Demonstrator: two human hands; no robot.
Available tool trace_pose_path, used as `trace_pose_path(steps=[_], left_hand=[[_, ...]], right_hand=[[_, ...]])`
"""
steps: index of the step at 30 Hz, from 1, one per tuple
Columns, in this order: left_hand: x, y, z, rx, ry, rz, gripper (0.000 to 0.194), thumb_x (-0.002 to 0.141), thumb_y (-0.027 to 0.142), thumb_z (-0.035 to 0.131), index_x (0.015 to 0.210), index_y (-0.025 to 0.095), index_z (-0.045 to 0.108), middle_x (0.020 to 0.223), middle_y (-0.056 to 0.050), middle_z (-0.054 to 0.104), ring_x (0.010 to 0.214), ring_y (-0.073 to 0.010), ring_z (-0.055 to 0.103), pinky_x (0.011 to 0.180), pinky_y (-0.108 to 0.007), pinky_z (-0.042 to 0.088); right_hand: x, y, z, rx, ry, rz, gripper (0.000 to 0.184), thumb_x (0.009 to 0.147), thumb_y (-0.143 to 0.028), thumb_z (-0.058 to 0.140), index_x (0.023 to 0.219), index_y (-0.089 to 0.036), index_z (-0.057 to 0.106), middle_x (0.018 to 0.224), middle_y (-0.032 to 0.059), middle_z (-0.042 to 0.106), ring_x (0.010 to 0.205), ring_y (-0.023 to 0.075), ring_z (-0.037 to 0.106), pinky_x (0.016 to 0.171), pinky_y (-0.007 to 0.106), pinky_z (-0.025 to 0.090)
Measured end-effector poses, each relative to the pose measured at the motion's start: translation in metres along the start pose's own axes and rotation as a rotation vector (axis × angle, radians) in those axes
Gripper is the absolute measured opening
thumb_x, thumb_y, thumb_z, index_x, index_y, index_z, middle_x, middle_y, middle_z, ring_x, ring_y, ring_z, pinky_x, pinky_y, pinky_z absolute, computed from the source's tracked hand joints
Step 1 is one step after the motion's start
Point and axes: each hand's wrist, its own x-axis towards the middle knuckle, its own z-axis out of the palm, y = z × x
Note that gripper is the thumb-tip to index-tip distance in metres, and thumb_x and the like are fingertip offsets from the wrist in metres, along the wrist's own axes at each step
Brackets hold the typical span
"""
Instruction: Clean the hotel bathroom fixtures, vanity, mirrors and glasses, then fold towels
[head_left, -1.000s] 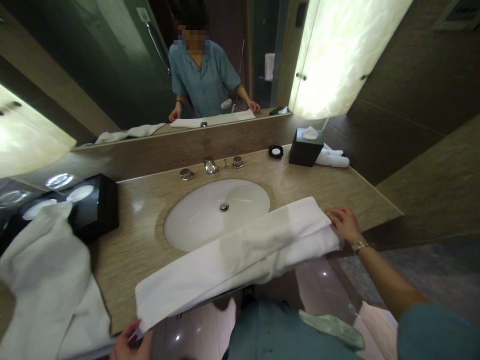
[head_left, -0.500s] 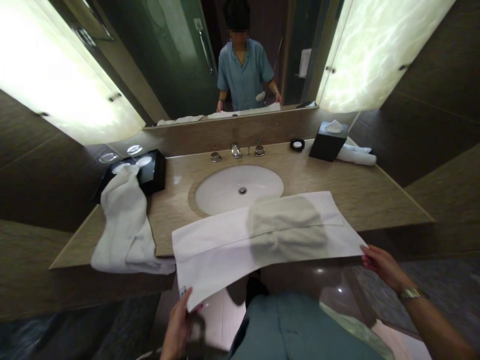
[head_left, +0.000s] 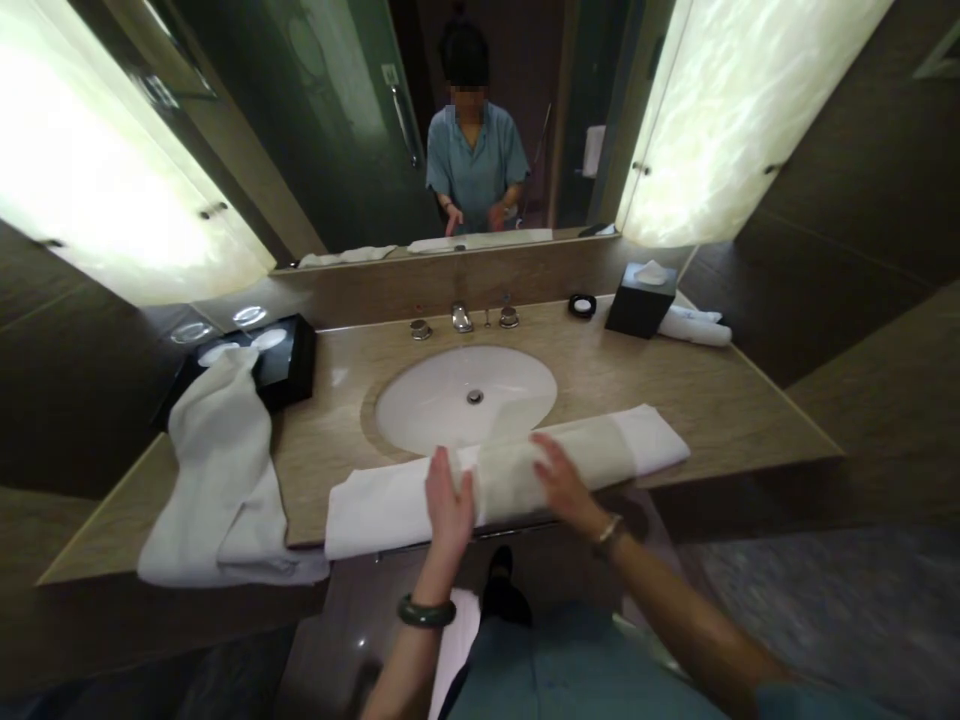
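A long white towel [head_left: 375, 505], folded into a narrow strip, lies along the front edge of the stone vanity counter [head_left: 720, 410], in front of the oval white sink [head_left: 465, 395]. My left hand [head_left: 448, 500] rests flat on the middle of the towel with its fingers stretched out. My right hand [head_left: 559, 480] lies flat on the towel just to the right, fingers extended too. A green bangle is on my left wrist and a watch on my right.
A second crumpled white towel [head_left: 221, 480] drapes over the counter's left end, beside a black tray [head_left: 289, 365]. A tap [head_left: 461, 318], a black tissue box [head_left: 637, 298], a small black dish [head_left: 582, 305] and rolled cloths [head_left: 694, 327] stand at the back. A mirror shows my reflection.
The towel was held out by its two ends; now it is folded narrower on the counter's edge. Both hands have come in from the ends to its middle.
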Motion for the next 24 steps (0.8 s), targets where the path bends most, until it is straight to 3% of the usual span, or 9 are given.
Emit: trace_pose_path(steps=[2, 4, 6, 9, 12, 14, 17, 20, 24], left_hand=[[-0.011, -0.013, 0.02, 0.332, -0.227, 0.159, 0.061, 0.089, 0.027, 0.058, 0.147, 0.008, 0.058, 0.165, -0.023, 0.044, 0.161, -0.0364, 0.03, 0.134, -0.054, 0.013], [0.0, -0.033, -0.001, 0.597, -0.278, 0.281, 0.06, 0.095, 0.032, 0.048, 0.147, 0.005, 0.061, 0.161, -0.024, 0.049, 0.16, -0.0435, 0.029, 0.131, -0.065, 0.009], [0.032, -0.056, -0.053, 0.747, -0.174, 0.344, 0.066, 0.099, 0.044, 0.04, 0.145, 0.003, 0.063, 0.156, -0.026, 0.054, 0.157, -0.0484, 0.032, 0.127, -0.073, 0.009], [0.086, -0.079, -0.14, 0.959, 0.001, 0.166, 0.078, 0.102, 0.053, 0.025, 0.155, 0.003, 0.052, 0.165, -0.023, 0.044, 0.156, -0.0496, 0.031, 0.123, -0.079, 0.012], [0.101, -0.077, -0.183, 1.02, 0.079, -0.031, 0.078, 0.104, 0.051, 0.022, 0.16, 0.001, 0.045, 0.17, -0.022, 0.037, 0.157, -0.0482, 0.03, 0.123, -0.077, 0.019], [0.084, -0.066, -0.182, 0.911, 0.207, -0.044, 0.081, 0.1, 0.048, 0.039, 0.159, -0.008, 0.039, 0.167, -0.03, 0.036, 0.157, -0.0467, 0.03, 0.128, -0.068, 0.022], [0.036, -0.056, -0.157, 0.478, 0.491, -0.287, 0.08, 0.088, 0.041, 0.066, 0.151, -0.005, 0.045, 0.16, -0.035, 0.043, 0.155, -0.0433, 0.036, 0.129, -0.058, 0.028], [-0.002, -0.052, -0.129, -0.099, 0.454, -0.6, 0.033, 0.089, 0.028, 0.068, 0.119, 0.014, 0.062, 0.127, -0.019, 0.068, 0.11, -0.0311, 0.07, 0.095, -0.051, 0.06], [-0.005, -0.015, -0.131, -0.603, 0.418, -0.563, 0.02, 0.08, 0.006, 0.066, 0.097, 0.017, 0.061, 0.094, -0.004, 0.068, 0.071, -0.0122, 0.061, 0.059, -0.023, 0.051]], right_hand=[[-0.001, 0.0, 0.038, -0.241, -0.371, -0.213, 0.054, 0.093, -0.037, 0.054, 0.145, -0.022, 0.06, 0.16, 0.0111, 0.055, 0.151, 0.028, 0.048, 0.131, 0.052, 0.031], [0.013, 0.02, 0.023, -0.55, -0.54, -0.292, 0.058, 0.1, -0.03, 0.049, 0.156, -0.016, 0.053, 0.169, 0.0132, 0.041, 0.161, 0.0313, 0.032, 0.134, 0.057, 0.022], [0.033, 0.054, -0.038, -0.788, -0.409, -0.156, 0.062, 0.102, -0.03, 0.045, 0.161, -0.008, 0.046, 0.169, 0.0186, 0.039, 0.162, 0.035, 0.03, 0.132, 0.063, 0.023], [0.058, 0.102, -0.146, -1.021, -0.118, 0.078, 0.062, 0.107, -0.033, 0.032, 0.161, -0.005, 0.044, 0.169, 0.0191, 0.037, 0.16, 0.0352, 0.033, 0.129, 0.066, 0.028], [0.069, 0.118, -0.19, -1.105, -0.059, 0.167, 0.062, 0.108, -0.034, 0.028, 0.162, -0.006, 0.044, 0.171, 0.0157, 0.037, 0.161, 0.0332, 0.032, 0.129, 0.064, 0.029], [0.063, 0.109, -0.176, -1.107, -0.038, 0.151, 0.062, 0.108, -0.032, 0.03, 0.162, -0.004, 0.043, 0.172, 0.0177, 0.032, 0.162, 0.0345, 0.029, 0.131, 0.063, 0.027], [0.034, 0.078, -0.112, -1.037, -0.055, -0.05, 0.066, 0.106, -0.035, 0.042, 0.161, 0.0, 0.041, 0.173, 0.0234, 0.027, 0.163, 0.0375, 0.027, 0.132, 0.062, 0.025], [-0.001, 0.042, -0.034, -0.888, -0.382, -0.362, 0.083, 0.095, -0.038, 0.068, 0.166, -0.008, 0.037, 0.175, 0.0205, 0.024, 0.164, 0.0376, 0.021, 0.134, 0.061, 0.022], [-0.017, 0.002, 0.026, -0.8, -0.63, -0.373, 0.09, 0.084, -0.012, 0.073, 0.166, -0.008, 0.036, 0.175, 0.0211, 0.022, 0.165, 0.0356, 0.021, 0.134, 0.057, 0.022]])
